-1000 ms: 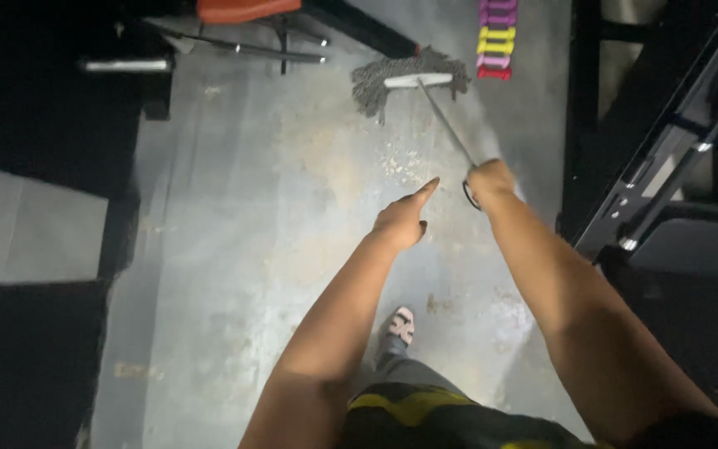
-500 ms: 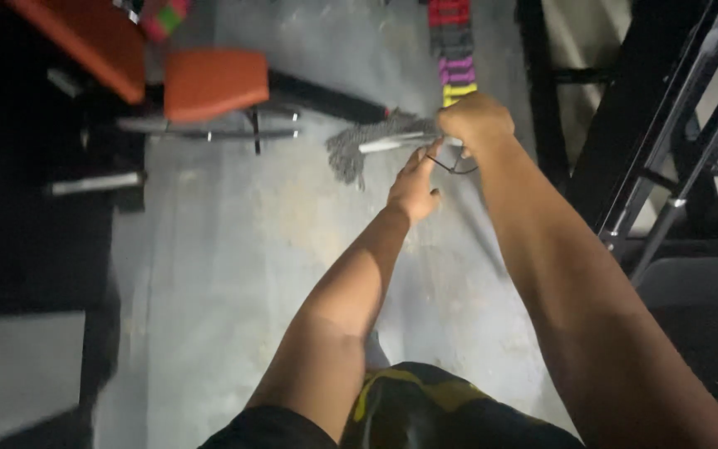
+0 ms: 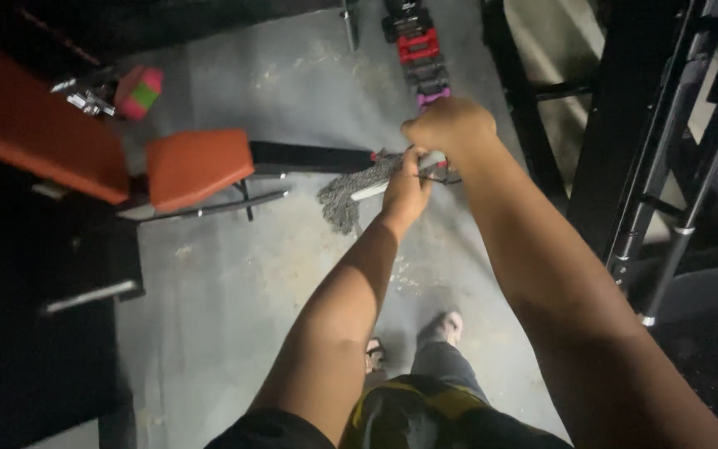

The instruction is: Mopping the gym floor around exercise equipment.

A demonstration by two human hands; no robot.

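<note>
Head view: both hands, left and right, grip the half-hidden mop handle.

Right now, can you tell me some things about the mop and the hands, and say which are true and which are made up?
1. Both hands grip the mop handle. True: the right hand and left hand close on it.
2. The mop head is bright yellow. False: it is grey.
3. The bench pad is orange. True.
4. The mop head lies on a carpet. False: it rests on the bare grey floor.
5. Coloured dumbbells sit in a row beyond the hands. True.
</note>
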